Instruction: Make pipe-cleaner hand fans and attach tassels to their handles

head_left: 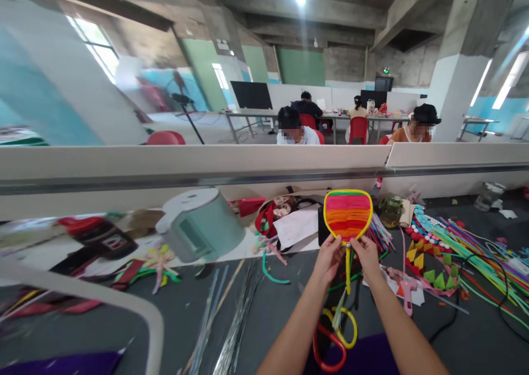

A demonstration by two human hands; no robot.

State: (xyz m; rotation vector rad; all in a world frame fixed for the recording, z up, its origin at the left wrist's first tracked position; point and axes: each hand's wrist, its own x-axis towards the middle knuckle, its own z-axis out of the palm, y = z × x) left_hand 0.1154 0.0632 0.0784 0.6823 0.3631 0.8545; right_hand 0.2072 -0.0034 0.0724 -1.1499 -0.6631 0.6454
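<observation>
A small hand fan point(347, 215) stands upright above the table, with a yellow fuzzy rim and pink, orange and red bands. My left hand point(328, 258) pinches its lower left edge, and my right hand point(367, 255) pinches the lower right edge. Between the hands a round bead point(348, 246) shows at the top of the yellow handle point(347, 270). A pale tassel point(339, 309) hangs below it. Scissors point(330, 347) with red and yellow handles lie between my forearms; their blades are hard to make out.
Colourful pipe cleaners point(479, 259) spread over the right side, near a pink glue gun point(408, 295) and its black cable. Silver strands point(243, 314) lie left of my arms. A pale green bin-like container point(202, 226) and a red-lidded jar point(99, 237) stand left. A white partition point(206, 157) runs behind; several people sit beyond.
</observation>
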